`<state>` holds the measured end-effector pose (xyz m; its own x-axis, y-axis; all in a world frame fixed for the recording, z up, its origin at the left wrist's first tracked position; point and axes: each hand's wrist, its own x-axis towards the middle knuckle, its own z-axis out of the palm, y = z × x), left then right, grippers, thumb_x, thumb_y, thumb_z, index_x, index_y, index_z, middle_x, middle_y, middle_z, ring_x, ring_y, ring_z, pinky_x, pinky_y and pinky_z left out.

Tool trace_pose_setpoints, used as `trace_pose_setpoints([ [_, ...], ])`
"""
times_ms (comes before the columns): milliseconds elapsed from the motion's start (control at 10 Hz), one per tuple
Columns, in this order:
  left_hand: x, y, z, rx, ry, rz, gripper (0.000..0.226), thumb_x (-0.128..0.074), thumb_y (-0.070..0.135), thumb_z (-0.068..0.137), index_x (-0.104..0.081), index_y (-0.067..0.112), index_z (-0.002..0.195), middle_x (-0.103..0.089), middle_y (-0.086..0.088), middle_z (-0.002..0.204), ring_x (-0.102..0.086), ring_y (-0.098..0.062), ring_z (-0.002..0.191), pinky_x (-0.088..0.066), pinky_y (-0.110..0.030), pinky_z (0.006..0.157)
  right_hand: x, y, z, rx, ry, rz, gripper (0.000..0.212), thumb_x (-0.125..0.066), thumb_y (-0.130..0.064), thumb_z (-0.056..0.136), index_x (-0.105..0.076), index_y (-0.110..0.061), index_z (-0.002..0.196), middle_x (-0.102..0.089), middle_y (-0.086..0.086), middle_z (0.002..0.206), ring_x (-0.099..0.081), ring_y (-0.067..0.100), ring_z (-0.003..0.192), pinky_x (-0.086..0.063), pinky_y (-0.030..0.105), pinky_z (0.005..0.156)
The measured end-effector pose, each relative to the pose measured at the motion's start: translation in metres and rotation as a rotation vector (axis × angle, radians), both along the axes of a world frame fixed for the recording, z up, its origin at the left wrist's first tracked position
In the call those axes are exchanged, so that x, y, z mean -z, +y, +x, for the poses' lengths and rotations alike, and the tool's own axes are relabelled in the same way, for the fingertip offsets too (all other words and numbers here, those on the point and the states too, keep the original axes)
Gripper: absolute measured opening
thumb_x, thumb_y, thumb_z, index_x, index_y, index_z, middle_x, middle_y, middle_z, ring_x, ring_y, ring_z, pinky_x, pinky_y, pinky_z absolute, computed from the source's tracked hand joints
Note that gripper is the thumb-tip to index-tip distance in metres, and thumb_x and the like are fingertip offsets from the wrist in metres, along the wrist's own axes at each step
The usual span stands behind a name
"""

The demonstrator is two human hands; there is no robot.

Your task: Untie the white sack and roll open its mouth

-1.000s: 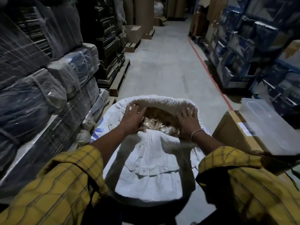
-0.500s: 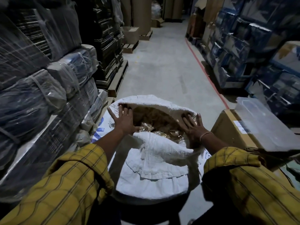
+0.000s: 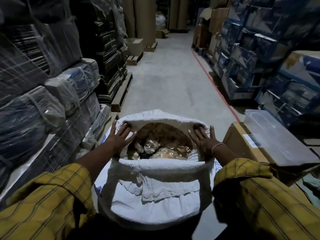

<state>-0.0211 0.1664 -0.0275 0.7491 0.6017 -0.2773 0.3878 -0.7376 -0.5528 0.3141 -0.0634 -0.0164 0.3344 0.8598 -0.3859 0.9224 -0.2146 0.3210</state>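
Note:
The white sack stands on the floor right in front of me. Its mouth is wide open, with the rim rolled down into a thick white band. Inside lie brown items in shiny clear wrappers. My left hand rests flat on the left side of the rim, fingers spread. My right hand, with a thin band at the wrist, lies flat on the right side of the rim, fingers spread too. Neither hand grips the cloth. No tie is visible.
Plastic-wrapped bundles on pallets line the left. A cardboard box topped by a clear plastic tub sits close on the right. Blue cartons stack along the right wall. A grey aisle with a red line runs ahead.
My hands moved apart from the near middle of the mouth to the left and right sides of the rim. The mouth spread wider and the near rim became a neat roll.

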Motion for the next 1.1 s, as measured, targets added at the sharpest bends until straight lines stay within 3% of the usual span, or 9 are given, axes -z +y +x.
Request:
trace_pose_setpoints([
  [200, -0.009, -0.027, 0.017, 0.035, -0.184, -0.067, 0.115, -0.068, 0.045, 0.093, 0.019, 0.023, 0.165, 0.018, -0.016, 0.174, 0.018, -0.040, 0.162, 0.006, -0.079, 0.120, -0.006, -0.010, -0.021, -0.029, -0.052, 0.095, 0.097, -0.053, -0.032, 0.099, 0.020, -0.015, 0.162, 0.016, 0.015, 0.172, 0.019, 0.035, 0.159, 0.010, 0.079, 0.116],
  [300, -0.012, -0.042, 0.021, 0.020, -0.285, -0.172, 0.103, -0.060, 0.053, 0.097, 0.010, 0.026, 0.168, 0.008, -0.014, 0.177, 0.014, -0.037, 0.163, 0.006, -0.076, 0.122, -0.013, -0.016, -0.036, -0.020, -0.041, 0.161, 0.095, -0.052, -0.040, 0.099, 0.011, -0.011, 0.164, 0.011, 0.015, 0.173, 0.015, 0.035, 0.160, 0.007, 0.077, 0.117],
  [500, -0.021, -0.067, 0.018, 0.003, -0.436, -0.264, 0.090, -0.055, 0.046, 0.102, 0.001, 0.024, 0.170, 0.004, -0.015, 0.177, 0.010, -0.034, 0.164, 0.003, -0.064, 0.128, -0.021, -0.023, -0.052, 0.024, 0.038, 0.224, 0.086, -0.043, -0.044, 0.105, 0.008, -0.009, 0.164, 0.012, 0.016, 0.173, 0.017, 0.035, 0.160, 0.009, 0.073, 0.121],
  [600, -0.025, -0.066, 0.022, -0.006, -0.531, -0.256, 0.089, -0.052, 0.044, 0.103, 0.001, 0.018, 0.169, 0.005, -0.021, 0.176, 0.009, -0.038, 0.164, 0.000, -0.059, 0.130, -0.021, -0.017, -0.050, 0.033, 0.070, 0.287, 0.092, -0.041, -0.054, 0.103, 0.011, -0.009, 0.164, 0.016, 0.017, 0.172, 0.019, 0.037, 0.159, 0.008, 0.070, 0.123],
  [700, -0.022, -0.058, 0.032, -0.008, -0.654, -0.272, 0.094, -0.051, 0.052, 0.103, 0.005, 0.015, 0.169, 0.016, -0.022, 0.174, 0.018, -0.040, 0.162, 0.002, -0.057, 0.132, -0.020, -0.008, -0.045, 0.015, 0.103, 0.393, 0.115, -0.044, -0.077, 0.090, 0.015, -0.010, 0.163, 0.022, 0.016, 0.170, 0.021, 0.038, 0.158, 0.007, 0.067, 0.124],
  [800, -0.019, -0.044, 0.049, 0.059, -0.760, -0.263, 0.097, -0.049, 0.060, 0.101, 0.005, 0.015, 0.169, 0.021, -0.020, 0.173, 0.021, -0.039, 0.161, 0.006, -0.055, 0.132, -0.020, 0.010, -0.035, -0.008, 0.152, 0.519, 0.118, -0.038, -0.085, 0.086, 0.014, -0.012, 0.164, 0.023, 0.015, 0.171, 0.022, 0.037, 0.158, 0.006, 0.065, 0.125],
  [1100, -0.049, 0.010, 0.103, 0.063, -0.830, -0.286, 0.089, -0.043, 0.056, 0.105, -0.001, 0.010, 0.169, 0.013, -0.022, 0.174, 0.013, -0.039, 0.163, 0.002, -0.055, 0.133, -0.045, 0.071, -0.002, 0.033, 0.259, 0.564, 0.107, -0.034, -0.079, 0.093, 0.008, -0.012, 0.165, 0.017, 0.011, 0.172, 0.019, 0.032, 0.160, 0.007, 0.062, 0.127],
])
